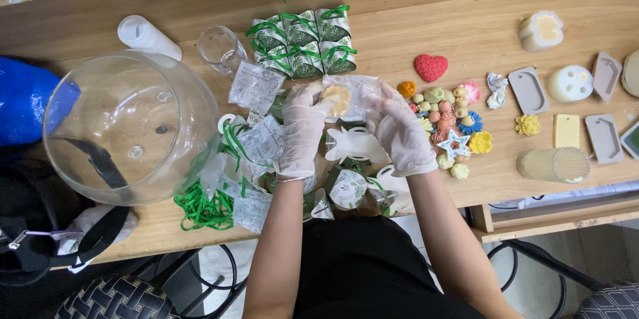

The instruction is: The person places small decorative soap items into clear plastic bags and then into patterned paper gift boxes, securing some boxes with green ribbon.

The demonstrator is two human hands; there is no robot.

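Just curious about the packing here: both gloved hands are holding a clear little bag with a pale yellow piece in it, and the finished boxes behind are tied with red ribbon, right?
Not quite: the ribbon on the boxes is green, not red, as the head view shows. The rest holds: the left hand and right hand, both gloved, hold a clear bag with a pale yellow piece inside.

Bare wooden tabletop [466, 23] lay open along the far edge, right of the green-ribboned paper gift boxes [303, 39]. The large clear glass bowl [130, 126] blocked the left side, with loose green ribbon [203, 209] and clear packets [256, 86] crowding beside it. Small coloured wax shapes [449, 126] and grey moulds [529, 89] cluttered the right.
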